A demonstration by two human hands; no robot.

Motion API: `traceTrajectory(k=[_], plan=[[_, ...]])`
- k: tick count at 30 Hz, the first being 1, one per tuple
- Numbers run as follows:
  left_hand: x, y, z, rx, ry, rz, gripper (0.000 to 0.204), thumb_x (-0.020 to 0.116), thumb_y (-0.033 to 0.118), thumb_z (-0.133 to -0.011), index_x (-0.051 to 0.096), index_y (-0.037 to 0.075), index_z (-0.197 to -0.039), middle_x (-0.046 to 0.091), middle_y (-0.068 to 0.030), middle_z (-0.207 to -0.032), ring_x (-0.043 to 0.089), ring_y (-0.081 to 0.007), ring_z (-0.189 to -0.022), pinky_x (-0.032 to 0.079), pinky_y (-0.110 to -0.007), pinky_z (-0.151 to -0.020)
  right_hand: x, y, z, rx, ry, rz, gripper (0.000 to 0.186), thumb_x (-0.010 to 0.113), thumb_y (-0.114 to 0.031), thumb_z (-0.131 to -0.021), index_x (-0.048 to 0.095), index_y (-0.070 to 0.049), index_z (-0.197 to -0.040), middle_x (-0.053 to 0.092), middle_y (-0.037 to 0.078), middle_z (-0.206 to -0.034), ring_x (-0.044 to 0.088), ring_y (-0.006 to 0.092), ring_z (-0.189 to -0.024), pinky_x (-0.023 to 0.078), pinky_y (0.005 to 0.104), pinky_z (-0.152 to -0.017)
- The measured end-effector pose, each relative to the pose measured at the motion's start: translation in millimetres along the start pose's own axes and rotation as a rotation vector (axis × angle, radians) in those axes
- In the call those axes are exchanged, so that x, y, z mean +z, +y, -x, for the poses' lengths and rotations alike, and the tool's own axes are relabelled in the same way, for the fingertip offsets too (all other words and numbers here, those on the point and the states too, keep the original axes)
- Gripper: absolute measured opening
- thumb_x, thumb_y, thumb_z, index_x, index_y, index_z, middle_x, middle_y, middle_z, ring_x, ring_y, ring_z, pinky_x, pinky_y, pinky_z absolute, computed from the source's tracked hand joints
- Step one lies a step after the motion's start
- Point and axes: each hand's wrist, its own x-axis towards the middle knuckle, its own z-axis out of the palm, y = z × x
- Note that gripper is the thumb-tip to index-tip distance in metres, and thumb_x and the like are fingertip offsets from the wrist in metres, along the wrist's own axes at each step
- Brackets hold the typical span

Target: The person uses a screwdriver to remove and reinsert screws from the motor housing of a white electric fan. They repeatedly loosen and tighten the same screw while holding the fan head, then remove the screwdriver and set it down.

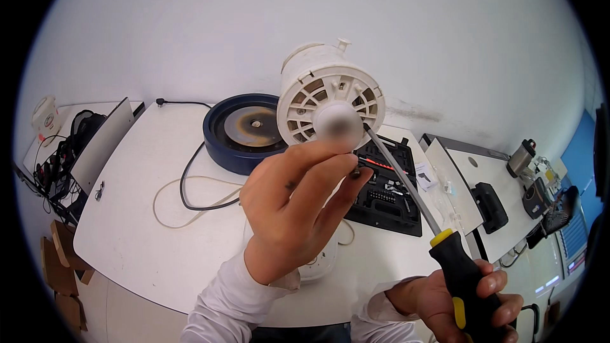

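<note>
A white, round fan motor housing with a slotted front and a smooth central hub stands upright before me, front toward me. My left hand is raised at the lower edge of the hub, fingers closed in a pinch. A small dark piece shows between the fingertips; its kind is unclear. My right hand grips a long screwdriver by its black and yellow handle. The screwdriver's shaft slants up leftward, its tip at the right side of the slotted front; whether it touches a screw is hidden.
A dark blue round appliance with a scorched metal plate lies behind my left hand, its black cord looping leftward. An open black tool case sits right of the housing. A side desk at right holds a steel flask.
</note>
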Motion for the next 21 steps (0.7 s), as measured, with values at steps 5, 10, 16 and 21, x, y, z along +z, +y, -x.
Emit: traceTrajectory(k=[5,10,16,21], plan=[[0.6,-0.8,0.2,0.006,0.002,0.003,0.027,0.073,-0.005,-0.061,0.058,0.001,-0.083,0.061,-0.0113,-0.089,0.062,-0.017,-0.07,0.052,-0.024,-0.057,2.9,1.8,-1.9,0.01,0.019,-0.011,0.051,0.057,-0.008,-0.081,0.036,-0.02,-0.126,0.044,0.011,-0.121,0.05,0.0439,-0.102,0.038,0.0546,-0.089],[0.5,-1.3,0.9,0.004,0.002,0.006,0.027,0.073,-0.005,-0.062,0.058,0.001,-0.084,0.061,-0.0114,-0.09,0.061,-0.0161,-0.068,0.052,-0.024,-0.056,-1.1,5.2,-0.2,0.003,-0.008,0.034,0.053,0.058,-0.009,-0.081,0.033,-0.02,-0.126,0.045,0.011,-0.12,0.051,0.044,-0.1,0.041,0.054,-0.087],[1.1,-3.0,1.2,0.023,0.006,0.017,0.028,0.073,-0.006,-0.062,0.058,0.001,-0.085,0.061,-0.0117,-0.09,0.061,-0.0158,-0.067,0.052,-0.023,-0.054,1.2,7.5,1.7,-0.032,0.011,0.044,0.053,0.057,-0.007,-0.081,0.033,-0.019,-0.127,0.044,0.012,-0.12,0.052,0.045,-0.098,0.042,0.0532,-0.087],[-0.5,-2.8,0.7,0.03,0.01,0.013,0.029,0.074,-0.006,-0.06,0.06,0.0,-0.085,0.062,-0.0126,-0.088,0.062,-0.0173,-0.071,0.053,-0.023,-0.055,8.4,6.8,1.4,-0.049,0.003,0.046,0.055,0.056,-0.002,-0.08,0.034,-0.019,-0.127,0.042,0.013,-0.119,0.051,0.047,-0.097,0.042,0.0528,-0.087]])
